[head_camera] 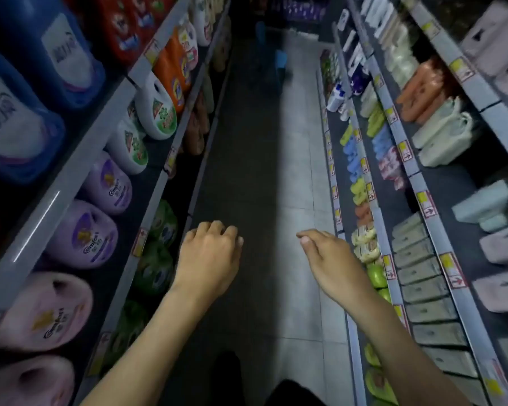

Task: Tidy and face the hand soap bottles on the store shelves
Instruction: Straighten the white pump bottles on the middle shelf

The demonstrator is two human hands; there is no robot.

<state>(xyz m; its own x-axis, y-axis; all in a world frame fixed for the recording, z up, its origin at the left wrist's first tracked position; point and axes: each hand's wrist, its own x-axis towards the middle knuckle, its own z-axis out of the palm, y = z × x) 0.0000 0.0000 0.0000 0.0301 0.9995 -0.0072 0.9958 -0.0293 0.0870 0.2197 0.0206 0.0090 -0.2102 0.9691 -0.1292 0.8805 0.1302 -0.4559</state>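
The person is standing in a narrow, dim store aisle, and both bare arms are reaching forward over the floor point(299, 177). The left hand point(208, 253) is hanging above the dark strip of floor, knuckles up, with its fingers point(217, 230) curled loosely inward; they are holding nothing. The right hand point(332, 259) is stretching out near the edge of the right shelves point(434, 244), with its fingers point(305, 237) close together and the thumb tucked under them, and it is also holding nothing and touching no product.

On the left shelves point(79, 171), large jugs are sitting in rows: blue detergent jugs point(18, 124) at the top, white jugs with green labels point(156, 109) below them, then purple softener jugs point(85, 232) and pink softener jugs point(38, 312) nearest the viewer. Orange jugs point(170, 63) are standing further down the aisle.

On the right shelves, flat packs and small boxes are lying in lines: grey-green boxes point(423, 276), blue packs point(352, 156) and yellow packs point(359, 190). Further along the lower right shelf, some white bottles with blue tops point(336, 96) are standing well apart from both hands; they could be the hand soap bottles, but they are too small and blurred for me to tell.
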